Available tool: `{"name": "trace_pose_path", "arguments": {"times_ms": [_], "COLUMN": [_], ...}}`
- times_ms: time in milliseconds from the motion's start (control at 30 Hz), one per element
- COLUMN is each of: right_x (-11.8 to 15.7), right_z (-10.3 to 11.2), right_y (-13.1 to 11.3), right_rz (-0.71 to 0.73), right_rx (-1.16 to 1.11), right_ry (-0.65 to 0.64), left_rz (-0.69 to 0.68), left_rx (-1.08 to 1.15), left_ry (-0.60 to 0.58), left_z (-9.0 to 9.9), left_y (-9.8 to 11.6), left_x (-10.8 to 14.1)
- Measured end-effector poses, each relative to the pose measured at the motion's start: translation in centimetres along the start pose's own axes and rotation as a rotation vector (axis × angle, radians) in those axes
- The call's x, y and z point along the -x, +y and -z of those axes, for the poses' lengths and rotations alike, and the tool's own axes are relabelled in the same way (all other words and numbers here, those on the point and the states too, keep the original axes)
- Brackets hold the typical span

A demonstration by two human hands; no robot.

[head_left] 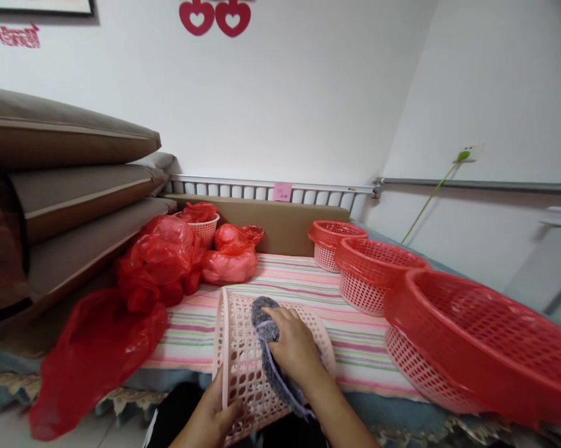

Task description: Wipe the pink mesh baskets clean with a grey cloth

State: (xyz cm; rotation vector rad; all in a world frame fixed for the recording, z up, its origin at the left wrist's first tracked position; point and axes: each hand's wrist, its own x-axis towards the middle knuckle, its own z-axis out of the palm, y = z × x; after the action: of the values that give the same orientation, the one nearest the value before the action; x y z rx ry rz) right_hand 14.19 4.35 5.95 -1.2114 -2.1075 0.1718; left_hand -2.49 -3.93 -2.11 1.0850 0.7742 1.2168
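A pale pink perforated plastic basket (243,354) lies on its side at the near edge of the bed, its open rim facing left. My left hand (217,410) grips the rim at the lower left, thumb against the outside wall. A grey cloth with a purple edge (273,367) is draped over the basket's side. My right hand (292,345) presses the cloth against the wall, fingers curled on it. Part of the cloth is hidden behind my right wrist.
On the right stand three baskets lined with red bags (355,286). Red plastic bags (159,255) are heaped at left, by another basket (206,230) with red plastic in it. Stacked cushions (84,186) rise at far left. A striped sheet (287,270) covers the bed.
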Motion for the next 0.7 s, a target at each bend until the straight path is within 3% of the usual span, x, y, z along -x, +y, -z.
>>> {"name": "trace_pose_path", "arguments": {"times_ms": [200, 433, 700], "right_x": [2.5, 5.4, 7.4], "right_z": [-0.9, -1.1, -0.5], "right_y": [-0.4, -0.7, -1.0], "right_rz": [-0.011, -0.039, -0.055], "right_rx": [0.064, 0.056, 0.043], "right_ry": [-0.036, -0.057, -0.180], "left_rz": [0.043, 0.035, 0.050], "left_rx": [0.068, 0.075, 0.023], "left_ry": [0.071, 0.074, 0.102], "left_z": [-0.5, -0.8, -0.8], "left_y": [0.5, 1.0, 1.3], "left_x": [-0.4, -0.5, -0.5]}}
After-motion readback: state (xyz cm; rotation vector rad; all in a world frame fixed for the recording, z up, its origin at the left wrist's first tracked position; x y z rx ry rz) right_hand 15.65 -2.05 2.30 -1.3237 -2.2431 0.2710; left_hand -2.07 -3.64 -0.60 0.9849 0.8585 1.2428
